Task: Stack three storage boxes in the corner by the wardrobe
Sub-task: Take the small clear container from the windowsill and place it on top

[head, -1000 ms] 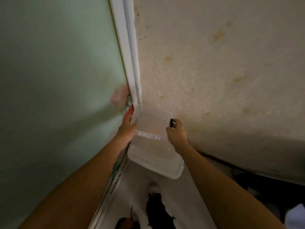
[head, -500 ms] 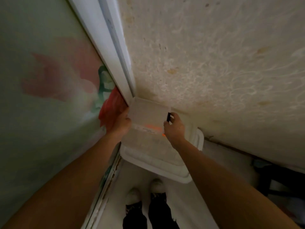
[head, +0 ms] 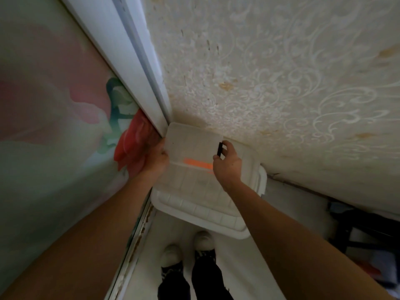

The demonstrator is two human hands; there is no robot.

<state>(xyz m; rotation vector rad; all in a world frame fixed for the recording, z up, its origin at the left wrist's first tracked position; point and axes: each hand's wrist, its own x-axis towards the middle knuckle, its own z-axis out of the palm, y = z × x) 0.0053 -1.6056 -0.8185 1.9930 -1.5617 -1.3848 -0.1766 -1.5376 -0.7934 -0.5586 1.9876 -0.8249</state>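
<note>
While the camera looks down into the corner, these things show from left to right:

Wardrobe door [head: 49,118]: it fills the left side, pale green with a pink and red flower print; its white frame [head: 138,68] runs down to the corner.

Left hand [head: 154,158]: it is between the door and the stack, with the palm pressed on the left side of the top box and the fingers going behind its edge; it grips this side.

Top box [head: 191,146]: small, of clear plastic, with an orange strip [head: 198,163] near its front edge. It sits on the box under it and its far corner is pushed against the frame and the wall.

Lower boxes [head: 203,202]: a wider white lid with a grid pattern shows under the top box, and one more rim comes out under it at the front and the right. The stack stands on the floor in the corner, touching the wall.

Right hand [head: 228,164]: it is on the right side of the top box, and the fingers pinch a small black clip [head: 220,148] on this edge.

Wall [head: 281,72]: cream wallpaper with a swirl pattern and some brown spots.

Floor [head: 242,269]: white; two feet in white shoes stand just in front of the stack.

Far right: dark things, too blurred to tell.
</note>
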